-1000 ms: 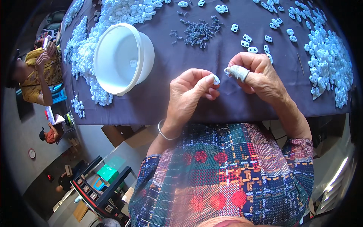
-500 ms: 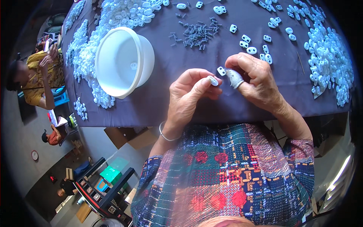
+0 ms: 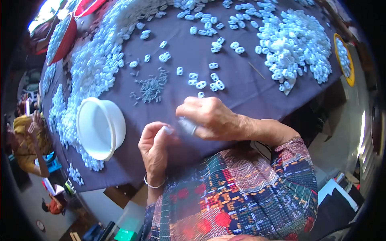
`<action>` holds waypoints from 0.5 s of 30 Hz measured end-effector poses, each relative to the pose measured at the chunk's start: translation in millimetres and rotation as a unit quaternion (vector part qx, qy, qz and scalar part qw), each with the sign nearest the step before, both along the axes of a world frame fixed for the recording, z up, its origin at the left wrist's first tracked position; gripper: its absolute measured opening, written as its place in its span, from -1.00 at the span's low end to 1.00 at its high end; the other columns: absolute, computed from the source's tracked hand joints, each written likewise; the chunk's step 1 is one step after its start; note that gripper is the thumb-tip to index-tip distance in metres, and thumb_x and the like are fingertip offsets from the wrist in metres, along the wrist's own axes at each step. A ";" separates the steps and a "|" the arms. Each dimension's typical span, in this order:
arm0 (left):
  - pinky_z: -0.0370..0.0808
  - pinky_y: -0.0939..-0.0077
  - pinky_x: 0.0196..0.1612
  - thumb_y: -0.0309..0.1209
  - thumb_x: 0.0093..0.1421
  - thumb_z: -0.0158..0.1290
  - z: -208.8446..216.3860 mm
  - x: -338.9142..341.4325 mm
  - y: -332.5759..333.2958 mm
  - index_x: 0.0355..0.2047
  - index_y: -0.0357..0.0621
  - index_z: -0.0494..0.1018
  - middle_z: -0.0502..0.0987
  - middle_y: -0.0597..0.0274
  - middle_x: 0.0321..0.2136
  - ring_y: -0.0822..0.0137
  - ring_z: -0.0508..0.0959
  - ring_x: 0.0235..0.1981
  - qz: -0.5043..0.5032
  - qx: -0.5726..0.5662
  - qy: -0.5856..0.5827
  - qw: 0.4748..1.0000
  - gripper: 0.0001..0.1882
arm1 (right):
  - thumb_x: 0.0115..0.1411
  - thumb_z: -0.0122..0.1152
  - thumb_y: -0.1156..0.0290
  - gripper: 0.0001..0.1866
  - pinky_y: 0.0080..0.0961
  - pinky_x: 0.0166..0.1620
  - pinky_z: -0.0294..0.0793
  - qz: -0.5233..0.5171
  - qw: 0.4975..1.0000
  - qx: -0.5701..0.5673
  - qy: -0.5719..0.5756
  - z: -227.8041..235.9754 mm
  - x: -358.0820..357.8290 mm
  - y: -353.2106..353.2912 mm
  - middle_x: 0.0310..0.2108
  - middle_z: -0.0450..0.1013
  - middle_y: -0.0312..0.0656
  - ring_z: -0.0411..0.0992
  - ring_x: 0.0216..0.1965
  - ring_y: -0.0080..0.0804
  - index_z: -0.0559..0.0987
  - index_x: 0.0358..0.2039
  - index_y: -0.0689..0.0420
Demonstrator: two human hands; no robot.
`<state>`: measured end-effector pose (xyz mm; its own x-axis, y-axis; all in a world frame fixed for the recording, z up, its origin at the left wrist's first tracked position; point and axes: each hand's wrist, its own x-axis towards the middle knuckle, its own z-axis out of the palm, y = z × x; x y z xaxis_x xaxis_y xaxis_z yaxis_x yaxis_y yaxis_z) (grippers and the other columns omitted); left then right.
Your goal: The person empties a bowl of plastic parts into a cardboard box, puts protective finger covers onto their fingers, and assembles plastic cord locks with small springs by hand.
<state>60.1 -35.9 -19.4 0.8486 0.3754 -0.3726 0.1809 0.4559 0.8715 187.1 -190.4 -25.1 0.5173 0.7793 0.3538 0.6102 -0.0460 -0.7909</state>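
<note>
While the left hand [image 3: 154,146] pinches what looks like a small white piece [image 3: 167,129] between thumb and fingers by the near edge of the table [image 3: 257,96], the right hand [image 3: 211,116] curls beside it, its grip too blurred to tell how far closed or on what. Fine fingertip work seems the step in hand; the next move calls for a steady pinch and careful alignment. Small dark parts [image 3: 152,87] lie farther in, a white bowl [image 3: 118,128] toward the near-left corner.

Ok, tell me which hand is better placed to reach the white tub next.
Left, I'd judge: the left hand is nearer the white tub, with only dark cloth between; the right hand is farther off.
</note>
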 end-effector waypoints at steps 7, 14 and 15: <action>0.50 0.54 -0.37 -0.46 0.22 0.03 -4.0 -6.5 4.8 -0.27 -0.28 0.41 0.51 0.14 -0.40 0.42 0.52 -0.47 0.002 -0.003 -0.014 1.000 -0.87 | -0.05 0.16 0.59 -0.81 -0.36 -0.34 0.44 -0.296 0.925 -0.184 -0.150 36.8 54.4 -78.8 -0.41 0.40 -0.16 0.44 -0.40 -0.19 0.51 -0.36 0.13; 0.50 0.54 -0.37 -0.47 0.22 0.04 -4.2 -2.3 4.9 -0.27 -0.28 0.42 0.51 0.14 -0.40 0.42 0.51 -0.47 -0.023 -0.019 -0.024 0.999 -0.87 | -0.01 0.16 0.45 -0.91 -0.29 -0.33 0.38 -0.362 0.865 -0.335 -0.091 11.6 73.5 -106.7 -0.47 0.41 -0.14 0.43 -0.42 -0.17 0.50 -0.46 0.15; 0.50 0.54 -0.37 -0.47 0.22 0.04 -4.5 -3.1 5.4 -0.27 -0.28 0.42 0.51 0.14 -0.40 0.42 0.51 -0.47 -0.022 -0.020 -0.023 0.999 -0.87 | -0.01 0.16 0.45 -0.91 -0.29 -0.33 0.38 -0.361 0.865 -0.335 -0.091 10.8 72.8 -104.8 -0.47 0.41 -0.14 0.43 -0.42 -0.17 0.50 -0.46 0.15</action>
<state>56.9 -30.4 -23.8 0.8812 0.3220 -0.3462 0.1614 0.4833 0.8604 259.9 -295.2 -14.3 0.9383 0.3379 0.0737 0.3426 -0.8788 -0.3323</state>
